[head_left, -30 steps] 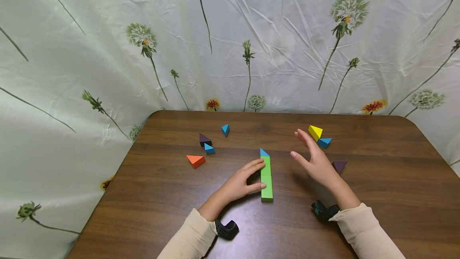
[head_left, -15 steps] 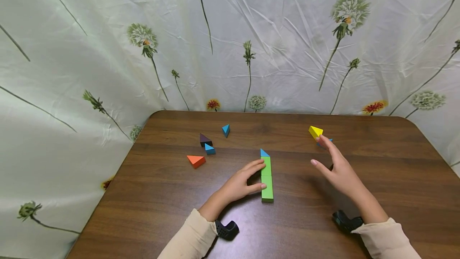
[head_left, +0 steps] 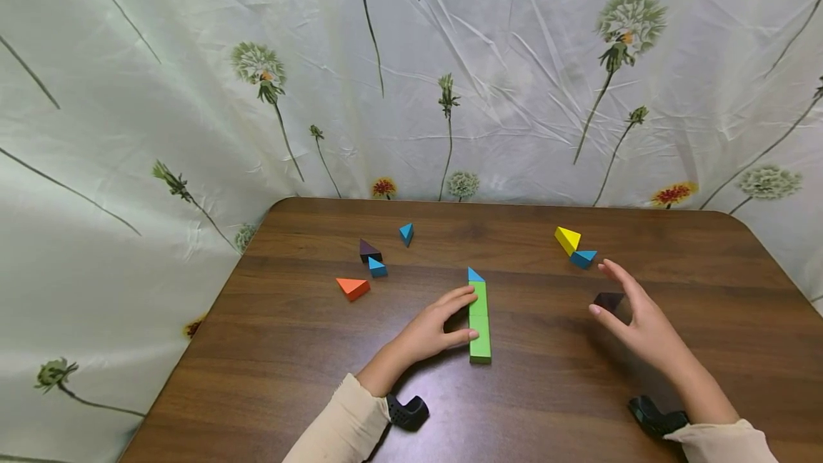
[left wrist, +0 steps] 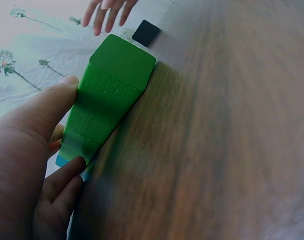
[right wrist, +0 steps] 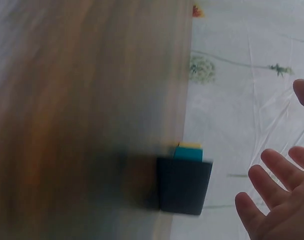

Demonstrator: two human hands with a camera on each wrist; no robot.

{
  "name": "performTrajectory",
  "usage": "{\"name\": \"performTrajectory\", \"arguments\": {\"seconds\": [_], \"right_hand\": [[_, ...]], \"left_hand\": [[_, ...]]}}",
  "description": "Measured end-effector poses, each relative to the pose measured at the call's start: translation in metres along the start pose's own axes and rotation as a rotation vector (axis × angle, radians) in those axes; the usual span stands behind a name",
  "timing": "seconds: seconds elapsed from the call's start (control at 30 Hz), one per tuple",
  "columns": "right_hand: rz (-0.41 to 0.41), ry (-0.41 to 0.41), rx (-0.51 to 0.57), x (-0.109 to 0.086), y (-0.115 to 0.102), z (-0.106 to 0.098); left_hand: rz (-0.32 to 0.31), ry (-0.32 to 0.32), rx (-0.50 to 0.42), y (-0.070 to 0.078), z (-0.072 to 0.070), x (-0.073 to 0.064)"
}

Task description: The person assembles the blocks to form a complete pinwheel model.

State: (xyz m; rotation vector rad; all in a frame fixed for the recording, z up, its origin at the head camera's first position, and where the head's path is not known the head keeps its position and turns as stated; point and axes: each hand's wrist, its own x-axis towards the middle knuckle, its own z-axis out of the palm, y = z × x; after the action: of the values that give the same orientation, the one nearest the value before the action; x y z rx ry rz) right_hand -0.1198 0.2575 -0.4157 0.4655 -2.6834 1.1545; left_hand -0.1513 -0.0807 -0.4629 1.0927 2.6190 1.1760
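Two green rectangular blocks lie end to end on the table, the near one (head_left: 480, 341) and the far one (head_left: 479, 302). A small blue triangular block (head_left: 475, 275) touches their far end. My left hand (head_left: 418, 331) rests at their left side, fingertips on the far block and thumb on the near one. The left wrist view shows the green row (left wrist: 109, 85) close up, beside the thumb. My right hand (head_left: 652, 331) hovers with spread fingers and holds nothing, near a dark purple triangular block (head_left: 606, 300). That dark block (right wrist: 184, 187) stands beside the fingers in the right wrist view.
Back right, a yellow triangular block (head_left: 569, 239) touches a blue one (head_left: 583, 259). On the left lie an orange triangular block (head_left: 353, 288), a purple one (head_left: 369, 251) and blue ones (head_left: 377, 268). A floral curtain (head_left: 411, 91) hangs behind the brown table (head_left: 308, 391).
My right hand has moved to the right and toward me, away from the green row and over to the dark purple block. My left hand and the blocks have stayed in place.
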Motion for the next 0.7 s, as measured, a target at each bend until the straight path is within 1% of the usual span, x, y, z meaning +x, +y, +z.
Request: {"name": "performTrajectory", "arguments": {"seconds": [0.1,0.23,0.33,0.57,0.7], "right_hand": [[-0.008,-0.007,-0.024,-0.005,0.007,-0.003],[-0.044,-0.012,-0.002,-0.008,0.015,-0.008],[-0.045,-0.024,0.014,-0.010,0.019,-0.010],[0.017,-0.090,0.022,-0.012,0.027,-0.011],[0.033,-0.094,0.000,-0.012,0.030,-0.012]], "left_hand": [[0.002,0.000,-0.002,-0.001,0.001,0.000],[0.004,0.001,-0.003,-0.001,0.001,0.000],[0.002,0.000,-0.009,-0.001,0.001,0.000],[-0.012,-0.008,-0.006,0.000,0.000,0.000],[-0.016,-0.011,-0.007,0.000,0.001,0.000]]}}
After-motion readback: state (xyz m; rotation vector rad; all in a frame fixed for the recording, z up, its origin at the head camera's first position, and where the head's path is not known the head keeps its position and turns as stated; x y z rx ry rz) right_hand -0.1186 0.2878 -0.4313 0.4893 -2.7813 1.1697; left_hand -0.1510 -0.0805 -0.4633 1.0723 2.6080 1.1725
